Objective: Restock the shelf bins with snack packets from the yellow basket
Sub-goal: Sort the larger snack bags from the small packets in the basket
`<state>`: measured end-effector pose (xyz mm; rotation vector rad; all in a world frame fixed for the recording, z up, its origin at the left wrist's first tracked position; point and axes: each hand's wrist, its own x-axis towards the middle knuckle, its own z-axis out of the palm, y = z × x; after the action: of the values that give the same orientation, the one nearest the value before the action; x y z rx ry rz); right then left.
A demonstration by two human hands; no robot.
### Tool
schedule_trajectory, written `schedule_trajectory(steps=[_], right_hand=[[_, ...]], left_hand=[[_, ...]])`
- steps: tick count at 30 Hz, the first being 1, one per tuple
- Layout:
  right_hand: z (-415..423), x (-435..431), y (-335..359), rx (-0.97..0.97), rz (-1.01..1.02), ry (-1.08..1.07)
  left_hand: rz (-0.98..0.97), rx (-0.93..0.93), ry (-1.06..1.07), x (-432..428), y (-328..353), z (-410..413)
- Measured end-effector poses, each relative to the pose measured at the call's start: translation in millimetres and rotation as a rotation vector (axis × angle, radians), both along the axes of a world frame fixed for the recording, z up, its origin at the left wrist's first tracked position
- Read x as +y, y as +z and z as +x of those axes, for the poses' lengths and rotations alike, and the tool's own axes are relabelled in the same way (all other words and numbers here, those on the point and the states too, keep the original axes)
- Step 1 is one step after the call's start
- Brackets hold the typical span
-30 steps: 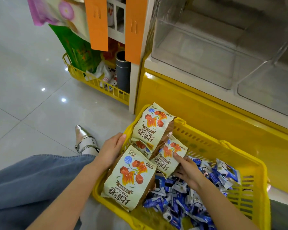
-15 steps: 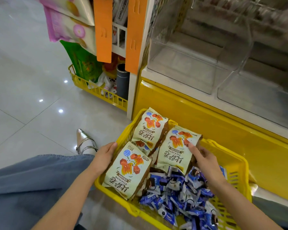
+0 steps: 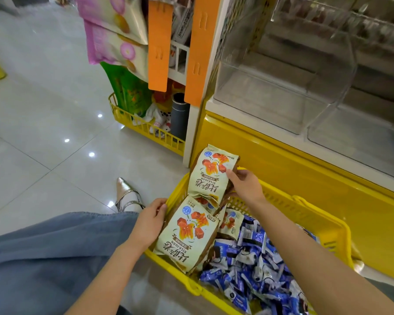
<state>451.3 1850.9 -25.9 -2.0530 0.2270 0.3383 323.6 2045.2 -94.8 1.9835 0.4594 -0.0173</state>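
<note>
Head cam: R hand point(image 3: 246, 186) pinches upper packet point(image 3: 210, 173), L hand point(image 3: 149, 221) seemingly grips lower packet point(image 3: 187, 235) in yellow basket point(image 3: 305, 203).

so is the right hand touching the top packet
Touching. The head view shows the right hand pinching the top packet at its right edge, a fingertip on its printed front.

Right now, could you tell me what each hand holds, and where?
Right hand: upper beige packet, by its right edge. Left hand: lower beige packet, by its left edge.
</note>
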Motion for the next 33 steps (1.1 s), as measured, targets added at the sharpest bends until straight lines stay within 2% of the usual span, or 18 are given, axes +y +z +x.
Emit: schedule_trajectory(steps=[3,5,10,13,19,25,33], right_hand=[[-8.0,-20.5,-9.8,-0.097,-0.078,-0.046],[-15.0,-41.8,-25.9,-0.085,-0.125,-0.067],[-28.2,-75.8,-82.3,0.239,-0.198,0.038],[-29.9,-71.2,-109.0,0.416,-0.253,0.064],[-23.1,-63.6,-154.0,0.574,-0.154,-0.05],[-21.1,-64.4,-163.2,0.501,-0.219,-0.075],[-29.3,-97.5,-121.8,0.299,-0.353,-0.075]], left_hand=[[0.016,0.027,-0.061,2.0,4.5,16.2],[0.037,0.035,-0.093,2.1,9.2,31.1],[0.097,0.097,-0.216,-1.5,8.6,61.8],[0.133,0.106,-0.207,-6.8,-0.9,63.3],[0.198,0.07,-0.187,-7.8,-11.7,65.1],[0.178,0.052,-0.17,-6.1,-15.0,66.2],[0.209,0.033,-0.14,-8.2,-9.6,65.7]])
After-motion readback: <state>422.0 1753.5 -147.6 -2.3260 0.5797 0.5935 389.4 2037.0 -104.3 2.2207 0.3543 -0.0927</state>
